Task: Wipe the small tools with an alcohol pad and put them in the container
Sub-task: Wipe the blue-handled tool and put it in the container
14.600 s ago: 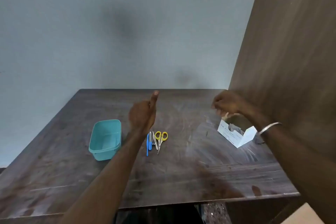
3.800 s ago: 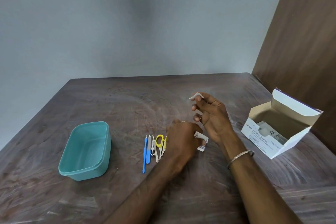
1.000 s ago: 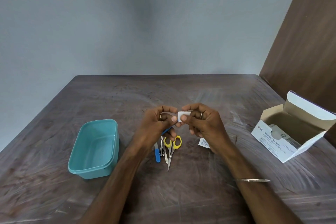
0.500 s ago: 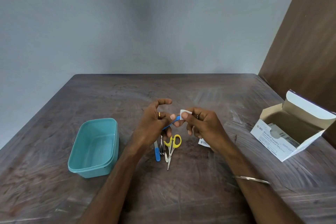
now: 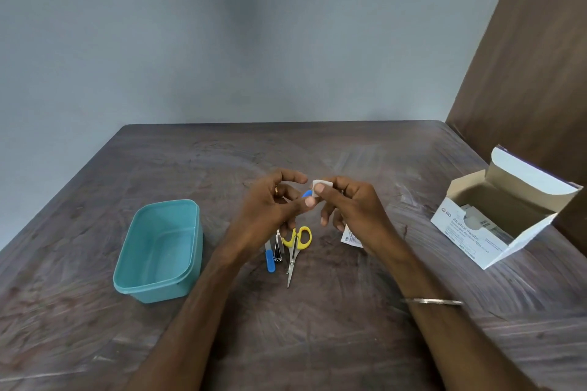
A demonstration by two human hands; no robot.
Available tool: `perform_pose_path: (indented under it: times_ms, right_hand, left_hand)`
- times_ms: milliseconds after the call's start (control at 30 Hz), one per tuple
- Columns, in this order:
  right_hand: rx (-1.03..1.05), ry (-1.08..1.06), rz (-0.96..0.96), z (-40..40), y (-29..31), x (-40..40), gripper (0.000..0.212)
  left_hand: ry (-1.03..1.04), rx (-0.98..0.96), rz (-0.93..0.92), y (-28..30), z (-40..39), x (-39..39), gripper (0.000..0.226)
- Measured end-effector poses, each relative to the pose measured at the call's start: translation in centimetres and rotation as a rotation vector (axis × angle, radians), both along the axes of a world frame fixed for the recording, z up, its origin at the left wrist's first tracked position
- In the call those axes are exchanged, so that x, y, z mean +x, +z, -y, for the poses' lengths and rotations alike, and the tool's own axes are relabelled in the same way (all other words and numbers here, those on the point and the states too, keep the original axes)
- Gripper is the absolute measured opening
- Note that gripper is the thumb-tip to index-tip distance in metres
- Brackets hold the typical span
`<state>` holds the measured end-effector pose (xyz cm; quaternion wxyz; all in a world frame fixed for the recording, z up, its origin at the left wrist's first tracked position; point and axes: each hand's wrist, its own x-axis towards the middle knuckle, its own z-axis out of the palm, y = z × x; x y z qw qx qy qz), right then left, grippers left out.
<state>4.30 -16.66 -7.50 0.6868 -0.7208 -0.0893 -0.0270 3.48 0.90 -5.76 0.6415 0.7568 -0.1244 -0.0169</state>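
Over the dark wooden table (image 5: 317,343) you are wiping the first tool, your left hand (image 5: 270,209) pinching the blue tool (image 5: 306,193) while your right hand (image 5: 349,209) is folding the alcohol pad (image 5: 320,184) around its tip, so next you are likely dropping it into the teal container (image 5: 127,282) just left of the remaining tools (image 5: 287,251).

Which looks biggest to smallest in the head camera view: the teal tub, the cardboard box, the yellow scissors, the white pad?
1. Cardboard box, with its lid open, though the teal tub looks close to it.
2. Teal tub.
3. Yellow scissors.
4. White pad, mostly hidden by fingers.
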Motion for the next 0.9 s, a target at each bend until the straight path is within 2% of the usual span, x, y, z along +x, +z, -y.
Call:
perform_pose_path:
  times_ms: [133,267,500,900]
  right_hand:
    - [0.072,-0.062,-0.016,0.27,0.0,0.16,0.013]
    - [0.057,-0.071,0.007,0.45,0.06,0.14,0.016]
    - [-0.072,-0.146,0.133,0.61,-0.2,0.18,0.015]
    - [-0.135,-0.177,0.148,0.87,-0.25,0.34,0.009]
  left_hand:
    - [0.098,0.179,0.096,-0.84,-0.06,0.41,0.015]
    - [0.103,0.207,0.121,-0.98,-0.02,0.53,0.007]
    - [0.029,0.217,0.102,-0.89,0.29,0.23,0.015]
    - [0.052,0.272,0.14,-1.11,0.17,0.45,0.015]
